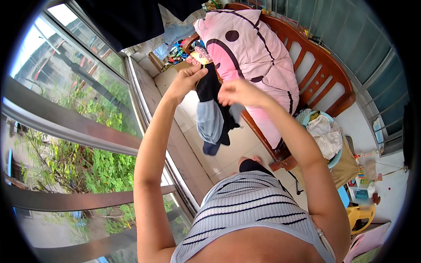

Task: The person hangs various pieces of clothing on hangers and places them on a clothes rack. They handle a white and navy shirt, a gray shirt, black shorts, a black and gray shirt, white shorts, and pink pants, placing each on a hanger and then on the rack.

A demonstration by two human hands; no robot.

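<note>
My left hand (pixel 189 80) pinches the upper edge of a black and grey-blue garment (pixel 210 118) between thumb and fingers, beside a thin yellow strip. The garment hangs down over the tiled floor, its lower end dark navy. Close to its right side is my right hand (pixel 235 93), blurred, with bent fingers; whether it grips the cloth cannot be told. Beyond the right hand a large pink animal-shaped cushion (pixel 260 49) lies on a red-brown wooden bench (pixel 329 79).
Barred windows (pixel 98 128) run along the left. Dark clothing (pixel 131 23) hangs overhead. At the right stand a light-blue basin (pixel 336 159) holding white cloth, and a yellow plastic chair (pixel 363 215). Colourful items (pixel 179 52) are piled beyond the bench's near armrest.
</note>
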